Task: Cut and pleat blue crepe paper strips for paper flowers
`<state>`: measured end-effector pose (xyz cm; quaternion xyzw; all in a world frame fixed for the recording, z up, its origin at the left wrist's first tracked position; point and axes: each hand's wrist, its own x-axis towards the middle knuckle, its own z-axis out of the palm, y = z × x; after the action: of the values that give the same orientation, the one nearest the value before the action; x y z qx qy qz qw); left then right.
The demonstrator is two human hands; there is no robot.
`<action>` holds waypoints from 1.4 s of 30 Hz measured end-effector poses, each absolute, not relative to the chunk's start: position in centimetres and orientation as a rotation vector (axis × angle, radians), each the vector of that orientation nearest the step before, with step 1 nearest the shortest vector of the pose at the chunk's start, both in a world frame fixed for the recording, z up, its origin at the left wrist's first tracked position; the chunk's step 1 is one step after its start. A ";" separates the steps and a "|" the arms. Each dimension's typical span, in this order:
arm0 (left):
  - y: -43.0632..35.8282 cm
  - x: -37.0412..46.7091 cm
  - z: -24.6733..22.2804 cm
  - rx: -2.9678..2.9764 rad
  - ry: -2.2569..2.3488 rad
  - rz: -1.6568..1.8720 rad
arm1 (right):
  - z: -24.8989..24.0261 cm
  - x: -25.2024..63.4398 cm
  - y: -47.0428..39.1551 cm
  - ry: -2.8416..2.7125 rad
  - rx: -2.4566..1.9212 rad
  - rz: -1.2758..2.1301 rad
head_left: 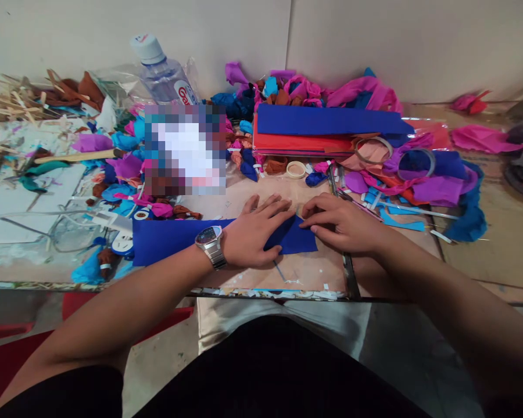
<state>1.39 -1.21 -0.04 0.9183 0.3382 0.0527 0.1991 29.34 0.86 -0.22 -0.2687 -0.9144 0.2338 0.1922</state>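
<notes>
A long dark blue strip [169, 239] lies on the table before me, running left to right. My left hand [257, 231], with a metal watch on its wrist, rests flat on the strip with fingers spread. At the strip's right end is my right hand [337, 223], its fingers bent and its thumb and fingertips close together at the edge. A small thing between those fingertips is too small to make out. Behind my hands sits a stack of red sheets [303, 143] with a folded blue piece [326, 121] on top.
A capped bottle [168, 75] stands at the back left, behind a blurred bright patch. Crumpled coloured paper [126, 165] lies left and right. Tape rings [416, 164] lie at right, wooden sticks [15, 104] far left. The table's front edge [270, 295] is near me.
</notes>
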 end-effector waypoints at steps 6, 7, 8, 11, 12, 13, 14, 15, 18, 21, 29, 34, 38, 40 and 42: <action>-1.2 1.5 -0.1 2.572 0.888 0.218 | -0.2 29.3 0.9 -2.567 -0.741 0.640; -1.2 1.5 -0.1 2.574 0.871 0.230 | -0.2 29.2 0.9 -2.568 -0.736 0.640; -1.2 1.5 -0.1 2.575 0.855 0.241 | -0.1 29.2 0.9 -2.571 -0.731 0.638; -1.2 1.5 0.0 2.572 0.812 0.248 | -0.1 29.1 0.9 -2.589 -0.720 0.638; -1.2 1.5 0.1 2.572 0.802 0.248 | -0.1 29.1 0.9 -2.591 -0.714 0.640; -1.2 1.6 0.1 2.575 0.796 0.248 | -0.2 29.1 1.0 -2.590 -0.708 0.643; -1.2 1.6 0.2 2.578 0.793 0.248 | -0.2 29.1 1.0 -2.586 -0.702 0.645; -1.2 1.6 0.2 2.582 0.790 0.250 | -0.3 29.1 1.0 -2.581 -0.696 0.647; -1.1 1.6 0.2 2.592 0.771 0.260 | -0.5 29.2 1.0 -2.564 -0.687 0.653; -1.1 1.6 0.0 2.603 0.757 0.277 | -0.6 29.2 0.9 -2.545 -0.692 0.662; -0.8 1.3 0.2 2.633 0.782 0.308 | -0.6 29.2 1.0 -2.542 -0.737 0.658; -0.9 1.4 0.3 2.614 0.792 0.319 | -0.3 29.1 0.9 -2.518 -0.721 0.656; -0.9 1.4 0.0 2.616 0.786 0.328 | -0.2 29.1 0.8 -2.504 -0.714 0.661; -0.8 1.4 -0.1 2.620 0.784 0.334 | -0.3 29.1 0.8 -2.503 -0.719 0.661; -0.8 1.4 -0.1 2.621 0.787 0.335 | -0.4 29.1 0.9 -2.504 -0.719 0.659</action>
<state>1.41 -0.78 -0.08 0.9332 0.2803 0.1192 0.1908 29.12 0.87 -0.38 -0.2606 -0.9079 0.2390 0.2252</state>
